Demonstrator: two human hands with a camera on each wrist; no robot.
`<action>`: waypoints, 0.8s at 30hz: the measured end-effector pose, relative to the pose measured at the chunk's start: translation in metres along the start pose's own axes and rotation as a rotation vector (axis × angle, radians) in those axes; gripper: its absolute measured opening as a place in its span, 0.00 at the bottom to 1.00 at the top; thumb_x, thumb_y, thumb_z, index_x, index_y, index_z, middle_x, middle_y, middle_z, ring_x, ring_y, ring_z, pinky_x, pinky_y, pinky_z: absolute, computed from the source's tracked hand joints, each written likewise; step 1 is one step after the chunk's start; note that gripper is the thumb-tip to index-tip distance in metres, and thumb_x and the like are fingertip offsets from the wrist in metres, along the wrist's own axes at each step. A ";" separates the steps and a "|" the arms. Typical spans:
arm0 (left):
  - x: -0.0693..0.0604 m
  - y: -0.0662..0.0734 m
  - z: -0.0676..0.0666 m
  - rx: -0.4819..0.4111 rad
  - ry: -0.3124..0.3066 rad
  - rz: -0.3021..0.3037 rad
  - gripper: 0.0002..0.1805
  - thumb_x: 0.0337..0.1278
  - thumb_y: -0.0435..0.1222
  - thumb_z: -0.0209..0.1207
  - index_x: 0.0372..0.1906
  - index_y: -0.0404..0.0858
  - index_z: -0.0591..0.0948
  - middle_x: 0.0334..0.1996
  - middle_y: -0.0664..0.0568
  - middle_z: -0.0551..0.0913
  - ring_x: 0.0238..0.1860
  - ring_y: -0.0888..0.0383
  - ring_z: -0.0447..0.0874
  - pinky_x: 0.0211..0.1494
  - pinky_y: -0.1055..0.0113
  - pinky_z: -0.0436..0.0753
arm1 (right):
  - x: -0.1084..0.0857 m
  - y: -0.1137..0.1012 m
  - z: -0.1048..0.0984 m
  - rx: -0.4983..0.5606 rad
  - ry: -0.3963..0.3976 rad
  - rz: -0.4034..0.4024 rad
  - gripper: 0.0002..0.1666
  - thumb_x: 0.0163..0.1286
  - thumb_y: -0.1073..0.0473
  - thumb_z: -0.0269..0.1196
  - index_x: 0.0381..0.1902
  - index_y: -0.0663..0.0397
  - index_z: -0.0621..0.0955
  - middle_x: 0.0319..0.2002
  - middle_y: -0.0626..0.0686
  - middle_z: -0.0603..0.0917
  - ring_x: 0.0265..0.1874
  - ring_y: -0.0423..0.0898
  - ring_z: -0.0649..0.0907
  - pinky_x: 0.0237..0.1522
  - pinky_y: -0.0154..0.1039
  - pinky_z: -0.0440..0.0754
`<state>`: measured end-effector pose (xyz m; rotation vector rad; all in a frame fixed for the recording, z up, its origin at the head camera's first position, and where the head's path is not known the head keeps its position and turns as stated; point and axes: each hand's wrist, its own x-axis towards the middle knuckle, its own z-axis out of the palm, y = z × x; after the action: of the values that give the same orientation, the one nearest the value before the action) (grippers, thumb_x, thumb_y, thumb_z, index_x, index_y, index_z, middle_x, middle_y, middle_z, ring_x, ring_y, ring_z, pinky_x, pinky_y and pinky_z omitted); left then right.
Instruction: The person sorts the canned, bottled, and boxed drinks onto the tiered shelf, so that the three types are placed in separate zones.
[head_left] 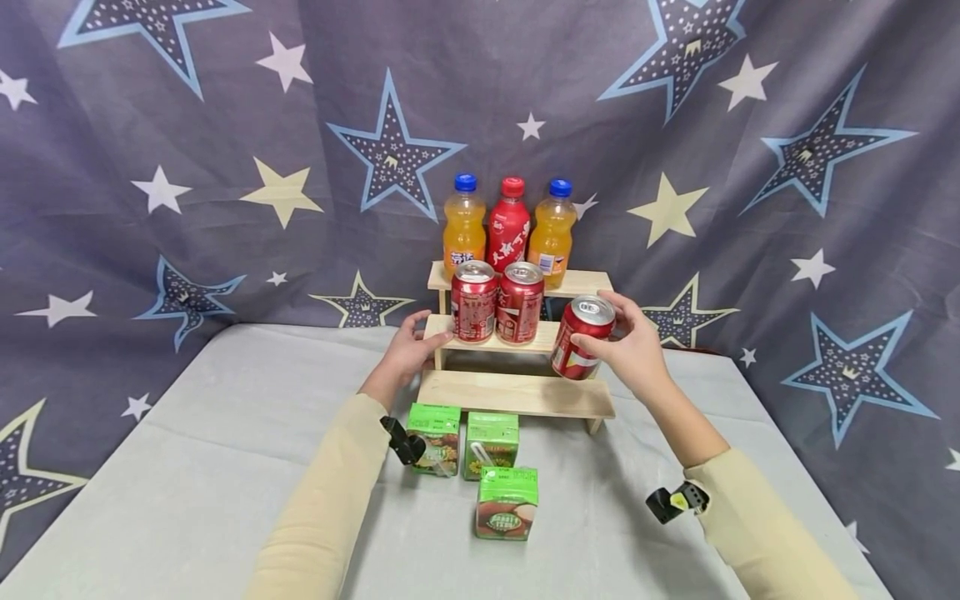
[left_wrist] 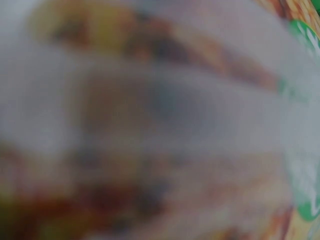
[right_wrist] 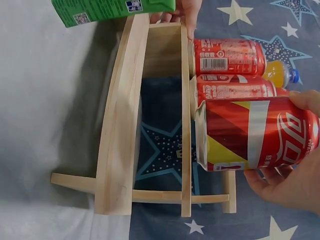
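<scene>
My right hand (head_left: 633, 346) holds a red soda can (head_left: 583, 337) by its sides, thumb in front, slightly tilted near the right end of the wooden step stand's (head_left: 517, 392) middle tier. In the right wrist view, the can's base (right_wrist: 201, 135) is slightly apart from that board. Two more red cans (head_left: 474, 304) stand side by side on the middle tier. At the tier's left end, my left hand (head_left: 405, 354) grips the stand, its thumb beside the leftmost can. A blurred close-up of a printed drink carton (left_wrist: 302, 200) fills the left wrist view.
Two orange drink bottles (head_left: 464, 225) with blue caps flank a red bottle (head_left: 510, 225) on the top tier. Three green drink cartons (head_left: 507, 504) stand on the pale tablecloth (head_left: 600, 533) before the stand. A star-patterned curtain (head_left: 487, 50) hangs behind.
</scene>
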<state>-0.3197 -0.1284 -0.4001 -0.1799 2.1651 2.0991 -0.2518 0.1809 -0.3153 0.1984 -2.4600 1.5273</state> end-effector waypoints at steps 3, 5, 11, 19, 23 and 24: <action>0.004 -0.003 -0.001 0.001 0.000 0.003 0.40 0.60 0.36 0.59 0.72 0.48 0.51 0.63 0.36 0.65 0.61 0.38 0.70 0.61 0.45 0.73 | 0.006 0.002 0.002 -0.002 0.022 0.021 0.43 0.53 0.57 0.72 0.66 0.50 0.67 0.57 0.57 0.76 0.49 0.51 0.76 0.45 0.34 0.78; 0.004 -0.003 -0.001 0.001 0.000 0.002 0.40 0.59 0.37 0.59 0.72 0.48 0.51 0.63 0.36 0.65 0.61 0.38 0.70 0.61 0.45 0.73 | 0.010 0.003 0.004 -0.007 0.033 0.030 0.43 0.52 0.56 0.73 0.65 0.50 0.67 0.57 0.57 0.76 0.49 0.51 0.76 0.47 0.39 0.77; 0.004 -0.003 -0.001 -0.006 -0.002 0.001 0.40 0.59 0.37 0.59 0.72 0.49 0.52 0.63 0.37 0.65 0.61 0.38 0.70 0.60 0.45 0.74 | 0.024 0.005 0.007 -0.002 0.044 0.055 0.45 0.52 0.55 0.73 0.66 0.48 0.66 0.59 0.57 0.74 0.50 0.51 0.74 0.51 0.47 0.78; 0.003 -0.003 -0.001 -0.006 -0.006 -0.009 0.40 0.59 0.37 0.60 0.72 0.49 0.51 0.63 0.37 0.65 0.61 0.39 0.71 0.60 0.46 0.74 | 0.038 0.006 0.012 0.041 0.063 0.078 0.44 0.52 0.58 0.72 0.66 0.49 0.66 0.60 0.58 0.72 0.54 0.53 0.73 0.57 0.51 0.75; 0.002 -0.001 -0.001 -0.009 -0.006 -0.016 0.41 0.59 0.38 0.60 0.72 0.50 0.51 0.63 0.37 0.65 0.61 0.38 0.71 0.60 0.46 0.74 | 0.045 0.006 0.014 0.047 0.069 0.086 0.44 0.52 0.58 0.72 0.66 0.49 0.66 0.60 0.59 0.71 0.55 0.54 0.73 0.59 0.51 0.75; 0.002 -0.001 -0.001 -0.011 -0.006 -0.016 0.40 0.59 0.37 0.60 0.72 0.50 0.52 0.63 0.37 0.65 0.61 0.38 0.70 0.60 0.46 0.74 | 0.046 0.006 0.015 0.050 0.072 0.093 0.44 0.52 0.58 0.72 0.66 0.49 0.66 0.61 0.59 0.71 0.56 0.53 0.73 0.59 0.50 0.75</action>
<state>-0.3213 -0.1291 -0.4016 -0.1914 2.1416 2.1007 -0.2999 0.1707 -0.3147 0.0374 -2.4086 1.6050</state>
